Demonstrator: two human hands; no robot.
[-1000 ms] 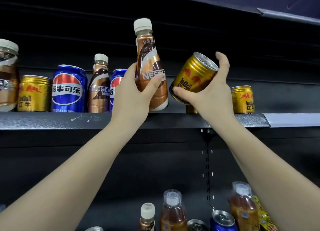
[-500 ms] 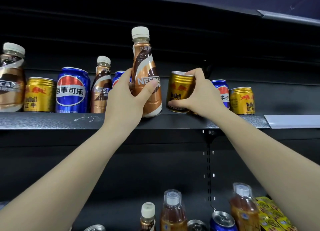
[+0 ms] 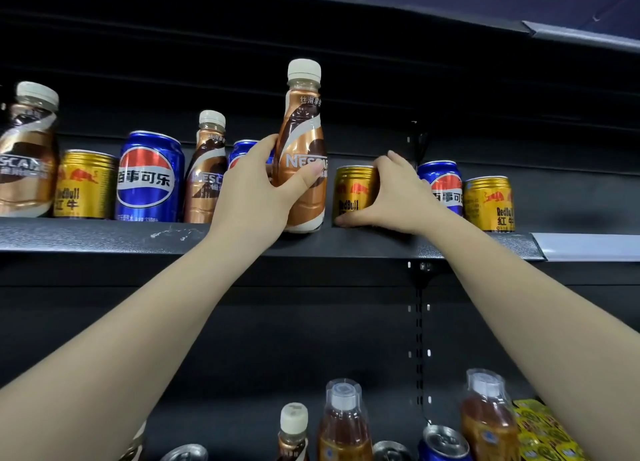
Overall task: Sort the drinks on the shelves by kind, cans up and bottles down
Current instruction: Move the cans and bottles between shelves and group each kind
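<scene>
The gold can (image 3: 355,194), tilted in the air a second ago, now stands upright on the upper shelf (image 3: 104,237), the right hand (image 3: 398,197) still curled around it; so one can is up where it belongs. The left hand (image 3: 256,190) grips the coffee bottle (image 3: 304,149), its base at the shelf edge, due to go down; whether it rests there or hovers is unclear, and the drinks on the lower shelf are cut off at the bottom.

— The held bottle (image 3: 304,162)?
— Brown and copper swirls, cream cap.
— The can (image 3: 353,194) beside it?
— Gold, red bulls. The Pepsi can (image 3: 149,178) is blue with a red-white-blue globe; the shelf (image 3: 104,237) is black.
</scene>
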